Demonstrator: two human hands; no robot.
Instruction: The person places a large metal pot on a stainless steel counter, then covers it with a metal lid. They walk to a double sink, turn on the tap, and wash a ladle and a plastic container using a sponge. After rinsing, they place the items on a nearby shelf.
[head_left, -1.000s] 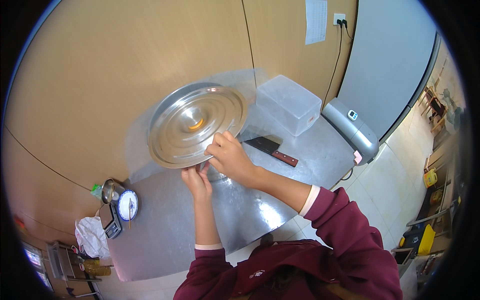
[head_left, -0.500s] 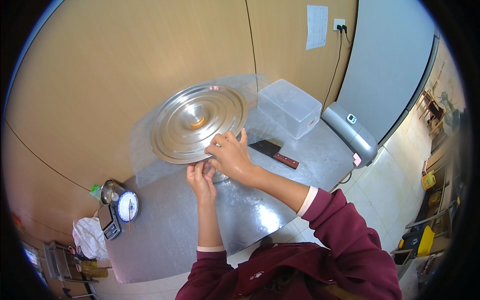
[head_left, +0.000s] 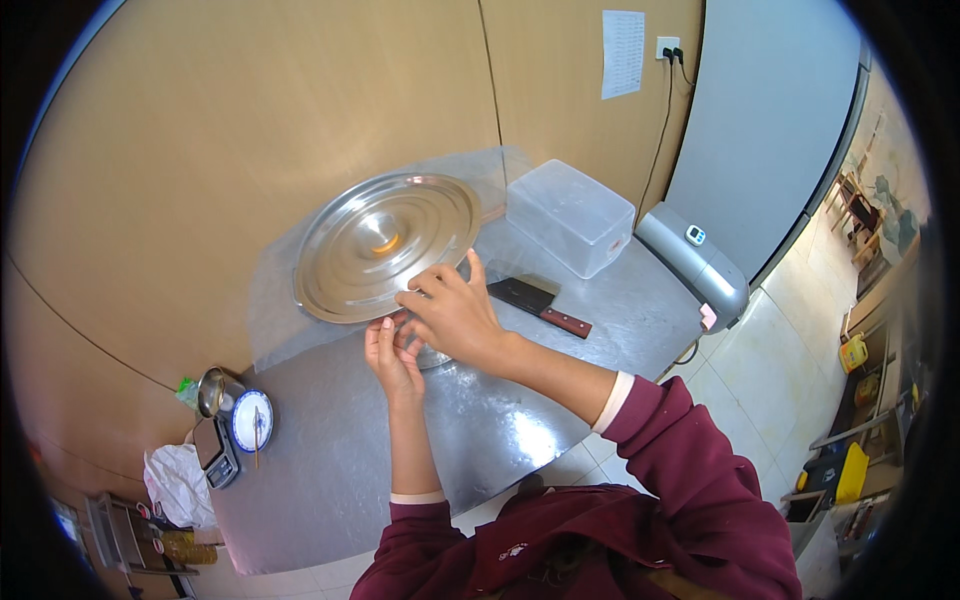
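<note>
A large round steel lid (head_left: 340, 270) with a raised knob lies at the back of the metal table, tilted a little. Behind and around it spreads a thin clear plastic sheet (head_left: 272, 320). My right hand (head_left: 452, 315) comes over the near edge of the lid, fingers curled on its rim and the index finger sticking out. Just below, my left hand (head_left: 394, 360) has its thumb and fingertips at the same rim. Part of a shiny steel piece (head_left: 433, 357) shows under the lid; the rest is hidden.
A cleaver (head_left: 540, 304) and an upturned clear plastic box (head_left: 570, 215) lie to the right, beside a grey appliance (head_left: 695, 265). At the left are a blue-rimmed bowl (head_left: 251, 422) with a chopstick-like stick, a steel bowl (head_left: 210, 390), a scale (head_left: 217, 455) and a white bag (head_left: 178, 485).
The lid's near right edge has tipped slightly, and the lid looks narrower. Both hands stay at its rim, with small finger shifts. The whole view has slid a little.
</note>
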